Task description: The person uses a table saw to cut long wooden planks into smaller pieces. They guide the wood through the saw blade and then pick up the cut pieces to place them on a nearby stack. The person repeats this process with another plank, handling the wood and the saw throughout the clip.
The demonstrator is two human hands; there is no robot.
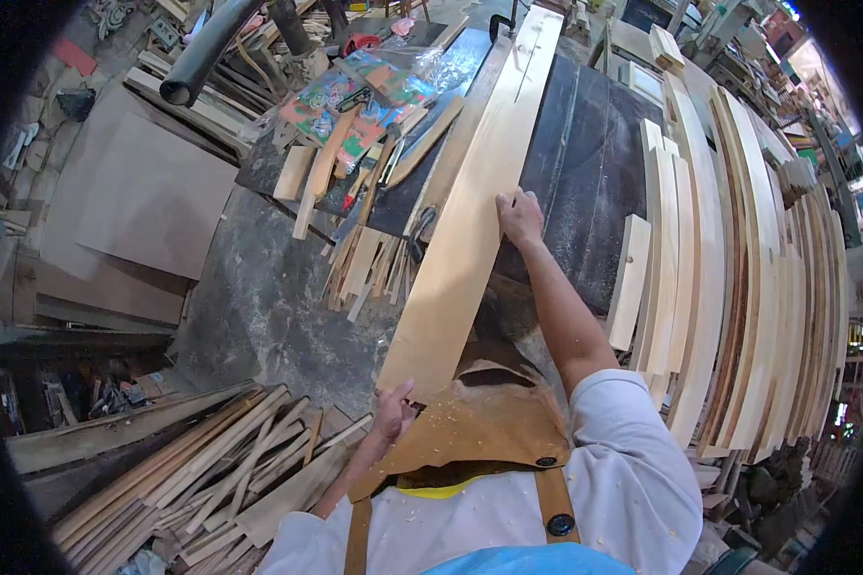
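A long, pale wooden board runs from close to my body across a dark work table. My left hand is closed on the board's near left corner. Farther up, my right hand grips the right edge, its fingers curled over. Along the board's left side lies a narrower, darker wooden strip, with a metal clamp at its near part. Another dark clamp stands at the far end.
Left of the board, hand tools and wood pieces lie on a colourful sheet. Long boards are stacked at the right. Thin wood strips pile up at the lower left; large flat panels lean beyond. A dark pipe juts in above.
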